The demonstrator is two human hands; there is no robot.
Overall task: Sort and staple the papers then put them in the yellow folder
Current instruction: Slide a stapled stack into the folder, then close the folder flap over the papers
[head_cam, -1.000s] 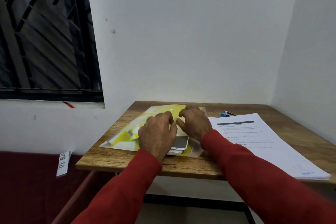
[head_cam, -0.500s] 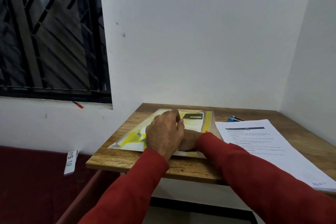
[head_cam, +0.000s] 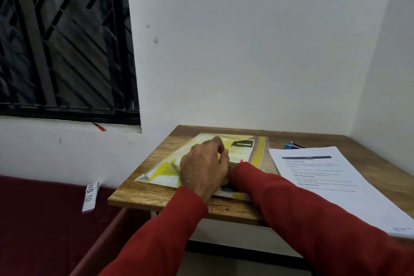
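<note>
The yellow folder lies flat on the left half of the wooden table. Printed sheets show through its translucent cover. My left hand sits on top of the folder with bent fingers, thumb and fingertips pinching the cover. My right hand is almost wholly hidden under the left hand and the cover; only a sliver at the wrist shows beyond the red sleeve. A stack of printed papers lies on the right of the table. Behind it peeks a blue stapler.
The table stands in a corner, with white walls behind and to the right. A barred window fills the upper left. A white label strip hangs by the table's left edge over a dark red surface.
My right hand has slid out of sight under the left hand and the folder cover. The sheets have gone further into the folder. The view has shifted, so the table sits further right.
</note>
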